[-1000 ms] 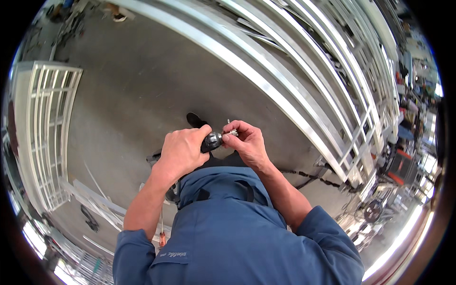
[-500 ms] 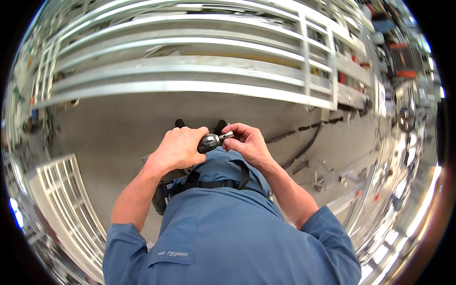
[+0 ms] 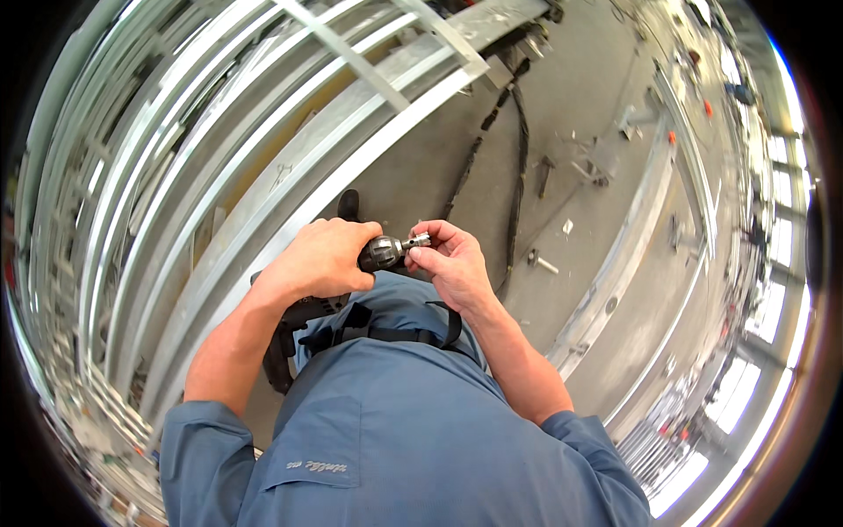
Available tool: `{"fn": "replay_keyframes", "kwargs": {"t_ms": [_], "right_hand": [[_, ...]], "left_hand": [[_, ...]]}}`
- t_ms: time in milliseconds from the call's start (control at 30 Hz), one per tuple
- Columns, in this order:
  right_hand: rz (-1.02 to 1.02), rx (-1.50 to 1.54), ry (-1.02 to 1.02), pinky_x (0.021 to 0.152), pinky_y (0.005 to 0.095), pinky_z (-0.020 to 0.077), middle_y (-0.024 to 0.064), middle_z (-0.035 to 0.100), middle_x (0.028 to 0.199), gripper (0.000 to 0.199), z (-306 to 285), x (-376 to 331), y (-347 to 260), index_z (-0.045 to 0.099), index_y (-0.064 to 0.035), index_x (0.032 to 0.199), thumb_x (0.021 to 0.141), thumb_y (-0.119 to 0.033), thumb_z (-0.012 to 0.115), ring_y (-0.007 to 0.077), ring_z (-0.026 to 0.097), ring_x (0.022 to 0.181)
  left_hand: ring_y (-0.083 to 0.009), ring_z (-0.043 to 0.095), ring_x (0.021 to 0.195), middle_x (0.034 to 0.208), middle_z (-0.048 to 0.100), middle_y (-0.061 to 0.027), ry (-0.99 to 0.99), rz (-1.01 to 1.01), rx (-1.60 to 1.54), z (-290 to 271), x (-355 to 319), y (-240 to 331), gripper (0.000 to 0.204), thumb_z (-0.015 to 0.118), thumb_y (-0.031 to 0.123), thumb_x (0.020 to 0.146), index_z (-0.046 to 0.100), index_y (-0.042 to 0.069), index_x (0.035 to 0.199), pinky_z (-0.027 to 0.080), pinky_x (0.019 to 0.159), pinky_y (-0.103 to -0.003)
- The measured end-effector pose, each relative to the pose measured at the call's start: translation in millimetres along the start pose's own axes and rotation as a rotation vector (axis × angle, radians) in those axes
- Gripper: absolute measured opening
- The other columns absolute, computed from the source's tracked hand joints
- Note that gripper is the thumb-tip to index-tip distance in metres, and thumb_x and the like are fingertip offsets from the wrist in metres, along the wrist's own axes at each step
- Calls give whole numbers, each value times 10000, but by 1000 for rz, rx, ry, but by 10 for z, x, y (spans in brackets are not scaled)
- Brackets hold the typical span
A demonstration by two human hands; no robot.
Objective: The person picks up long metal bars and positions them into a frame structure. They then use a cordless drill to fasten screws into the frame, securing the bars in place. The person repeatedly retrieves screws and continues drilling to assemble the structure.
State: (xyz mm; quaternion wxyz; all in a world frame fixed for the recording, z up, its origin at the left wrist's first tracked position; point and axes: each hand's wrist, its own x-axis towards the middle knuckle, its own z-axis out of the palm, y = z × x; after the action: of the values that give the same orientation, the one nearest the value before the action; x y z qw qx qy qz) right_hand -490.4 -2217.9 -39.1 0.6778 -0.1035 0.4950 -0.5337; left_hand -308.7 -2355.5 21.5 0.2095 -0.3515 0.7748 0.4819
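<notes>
In front of my waist is a dark power drill, its chuck [image 3: 381, 254] pointing right. My left hand [image 3: 327, 256] is closed over the drill just behind the chuck, hiding part of the body. Below that hand, more of the black drill body [image 3: 309, 311] shows beside my hip. A short, silvery, socket-like bit [image 3: 416, 243] sticks out of the chuck. The thumb and fingers of my right hand [image 3: 452, 263] pinch this bit near its tip. Whether the bit sits firmly in the chuck, I cannot tell.
A large metal frame of parallel bars [image 3: 351, 180] slants across the left side, close to my left arm. Black cables [image 3: 520, 167] run over the grey floor ahead. To the right lie a long metal beam [image 3: 606, 285] and a small bolt-like piece [image 3: 543, 262].
My body and view have turned to the right, so the barred frame now slants along the left. Both hands keep their hold on the drill and bit.
</notes>
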Motion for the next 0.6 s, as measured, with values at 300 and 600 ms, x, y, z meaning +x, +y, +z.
{"fn": "replay_keyframes", "kwargs": {"t_ms": [300, 600], "right_hand": [[-40, 80, 154, 725, 292, 546, 60, 665, 942, 220, 250, 377, -146, 636, 5, 1104, 896, -2, 707, 161, 660, 808], [-73, 44, 169, 758, 294, 528, 64, 680, 931, 202, 291, 659, -497, 647, 15, 1080, 886, -8, 700, 139, 640, 811]], "left_hand": [[-387, 675, 821, 805, 701, -168, -3, 98, 231, -671, 398, -67, 341, 694, 148, 700, 645, 87, 1032, 517, 743, -483], [-383, 672, 819, 797, 694, -162, 0, 101, 185, -1049, 657, -21, 299, 694, 146, 718, 624, 67, 997, 510, 740, -484]]}}
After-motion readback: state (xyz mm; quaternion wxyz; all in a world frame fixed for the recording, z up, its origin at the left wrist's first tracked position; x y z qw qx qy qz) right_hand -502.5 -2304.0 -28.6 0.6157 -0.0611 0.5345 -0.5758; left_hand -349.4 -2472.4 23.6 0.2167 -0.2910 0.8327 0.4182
